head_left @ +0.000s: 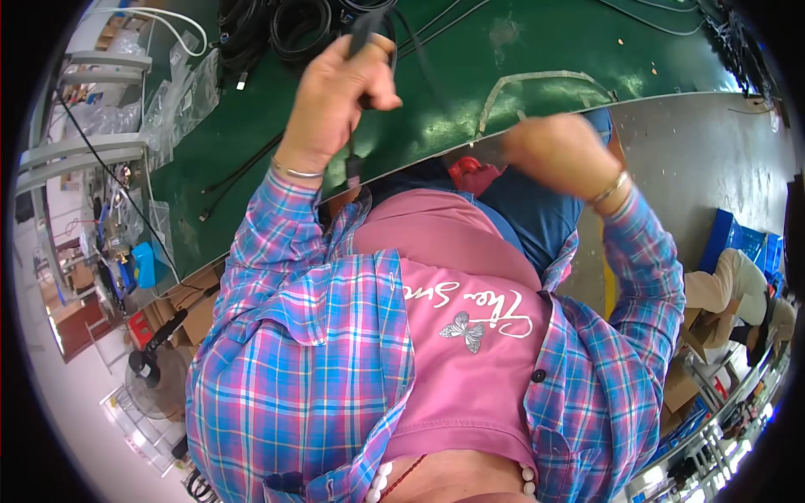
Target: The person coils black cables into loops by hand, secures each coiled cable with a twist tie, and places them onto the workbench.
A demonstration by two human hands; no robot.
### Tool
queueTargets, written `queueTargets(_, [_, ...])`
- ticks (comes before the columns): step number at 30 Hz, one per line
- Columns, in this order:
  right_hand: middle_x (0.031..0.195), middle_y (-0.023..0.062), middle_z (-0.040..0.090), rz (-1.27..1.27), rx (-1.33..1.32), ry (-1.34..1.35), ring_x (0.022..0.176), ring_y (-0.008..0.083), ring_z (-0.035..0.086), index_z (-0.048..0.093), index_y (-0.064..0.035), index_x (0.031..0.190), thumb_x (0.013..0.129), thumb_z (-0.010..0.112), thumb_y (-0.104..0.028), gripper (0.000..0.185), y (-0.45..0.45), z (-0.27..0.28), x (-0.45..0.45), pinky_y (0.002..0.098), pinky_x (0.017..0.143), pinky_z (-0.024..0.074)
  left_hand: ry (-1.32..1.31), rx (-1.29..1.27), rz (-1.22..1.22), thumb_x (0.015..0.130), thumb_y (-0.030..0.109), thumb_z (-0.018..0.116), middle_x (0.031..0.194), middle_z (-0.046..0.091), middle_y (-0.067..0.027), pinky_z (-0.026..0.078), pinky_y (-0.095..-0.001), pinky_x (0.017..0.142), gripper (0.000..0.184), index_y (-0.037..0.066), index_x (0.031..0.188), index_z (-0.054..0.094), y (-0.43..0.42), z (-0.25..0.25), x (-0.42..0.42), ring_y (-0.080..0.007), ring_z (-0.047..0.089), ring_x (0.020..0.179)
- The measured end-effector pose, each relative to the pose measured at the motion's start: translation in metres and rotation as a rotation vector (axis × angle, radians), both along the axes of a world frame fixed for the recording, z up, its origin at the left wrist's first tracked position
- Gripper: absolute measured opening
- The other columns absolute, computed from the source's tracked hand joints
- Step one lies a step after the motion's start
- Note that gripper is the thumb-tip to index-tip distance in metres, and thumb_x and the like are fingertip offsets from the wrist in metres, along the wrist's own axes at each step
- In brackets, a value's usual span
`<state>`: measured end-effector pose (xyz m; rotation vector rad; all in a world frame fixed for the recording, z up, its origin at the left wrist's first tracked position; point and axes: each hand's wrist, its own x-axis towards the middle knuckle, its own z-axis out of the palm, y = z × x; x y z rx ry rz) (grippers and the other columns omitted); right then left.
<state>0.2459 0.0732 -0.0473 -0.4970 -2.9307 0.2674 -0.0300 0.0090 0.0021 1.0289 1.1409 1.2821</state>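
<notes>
One black cable (353, 144) ran through the left hand (327, 101), its dark plug (353, 170) at six o'clock. Left fingers pinched it. It seemed to be at a handling step, and moving it called for a snug hold. Near three o'clock, the right hand (562, 155) was too blurry to tell. Black coils (299, 32) lay at eleven o'clock on the green bench (457, 50).

Green tabletop (520, 50), black cables (243, 25), plastic bags (180, 101)
</notes>
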Motion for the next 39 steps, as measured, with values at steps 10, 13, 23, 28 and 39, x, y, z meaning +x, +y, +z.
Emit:
queueTargets(10, [0.092, 0.0067, 0.059, -0.307, -0.600, 0.612, 0.076, 0.0190, 0.058, 0.057, -0.0062, 0.112, 0.070, 0.074, -0.013, 0.046, 0.005, 0.014, -0.015, 0.0297, 0.066, 0.0480, -0.136, -0.342, -0.564, 0.091, 0.023, 0.059, 0.062, 0.051, 0.0006, 0.042, -0.0215, 0.053, 0.026, -0.001, 0.102, 0.055, -0.008, -0.005, 0.039, -0.0055, 0.045, 0.051])
queueTargets(13, [0.092, 0.0048, 0.061, -0.230, -1.121, 0.721, 0.084, 0.0120, 0.059, 0.053, -0.0012, 0.116, 0.080, 0.067, -0.009, 0.040, -0.010, -0.013, -0.032, 0.0260, 0.071, 0.0484, -0.453, -0.338, -0.451, 0.087, 0.034, 0.065, 0.059, 0.047, 0.0032, 0.039, -0.0203, 0.048, 0.035, 0.001, 0.096, 0.054, -0.014, -0.010, 0.047, -0.0038, 0.040, 0.046])
queueTargets(23, [0.076, 0.0056, 0.061, -0.507, -1.686, 0.727, 0.068, 0.0119, 0.061, 0.052, 0.0034, 0.111, 0.089, 0.051, -0.004, 0.023, -0.070, -0.063, -0.031, 0.0227, 0.064, 0.0506, -0.334, -0.726, -0.437, 0.082, 0.023, 0.070, 0.058, 0.046, 0.0042, 0.048, -0.0287, 0.075, 0.025, 0.005, 0.087, 0.053, -0.049, -0.065, 0.042, -0.0079, 0.050, 0.060])
queueTargets(28, [0.073, 0.0044, 0.060, -0.623, -1.716, 0.835, 0.059, 0.0112, 0.059, 0.054, 0.0035, 0.106, 0.090, 0.052, -0.004, 0.018, -0.079, -0.074, -0.037, 0.0230, 0.055, 0.0491, -0.183, -0.708, -0.373, 0.084, 0.024, 0.070, 0.054, 0.044, 0.0043, 0.048, -0.0259, 0.065, 0.025, 0.005, 0.086, 0.054, -0.037, -0.063, 0.052, -0.0071, 0.046, 0.048])
queueTargets(39, [0.077, 0.0105, 0.063, -0.383, -0.158, 0.768, 0.061, 0.0275, 0.061, 0.061, -0.0149, 0.107, 0.067, 0.064, -0.001, 0.043, -0.004, -0.005, -0.010, 0.0349, 0.054, 0.0485, 0.265, -0.082, -0.475, 0.082, 0.020, 0.073, 0.079, 0.060, -0.0003, 0.045, -0.0197, 0.061, 0.028, -0.001, 0.095, 0.059, 0.015, -0.018, 0.072, -0.0055, 0.053, 0.068])
